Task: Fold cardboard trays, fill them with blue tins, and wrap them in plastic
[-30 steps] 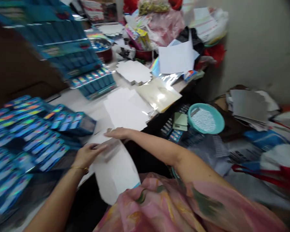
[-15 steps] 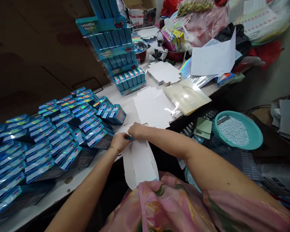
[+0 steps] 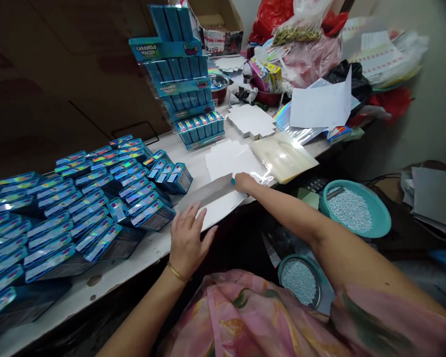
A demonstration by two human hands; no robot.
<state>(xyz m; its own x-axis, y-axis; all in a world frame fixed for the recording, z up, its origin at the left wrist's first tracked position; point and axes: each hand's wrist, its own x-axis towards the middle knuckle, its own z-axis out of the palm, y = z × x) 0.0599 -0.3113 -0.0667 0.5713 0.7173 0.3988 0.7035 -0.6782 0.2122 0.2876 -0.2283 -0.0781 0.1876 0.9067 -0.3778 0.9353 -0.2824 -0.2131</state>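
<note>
A long folded piece of white cardboard [image 3: 219, 207] lies slantwise at the table's front edge, one side flap standing up. At its right end, my right hand [image 3: 244, 183] is closed on the cardboard, with a bit of blue showing by the fingertips. My left hand [image 3: 188, 240], a gold bangle at the wrist, has its fingers spread at the lower left end of the cardboard; the fingertips are over or touching it. Just beyond lie flat white die-cut cardboard sheets [image 3: 226, 156].
Rows of blue boxes [image 3: 92, 206] cover the table's left. Behind stands a tiered blue display [image 3: 186, 89]. Clear plastic sheets [image 3: 284, 156] lie to the right. Below the table are a teal basin [image 3: 384, 218] of small pale pellets and another pellet-filled container [image 3: 299, 280].
The cardboard has gone from upright against my lap to lying across the table edge. My right hand has moved right along with its end; my left hand has let go and opened.
</note>
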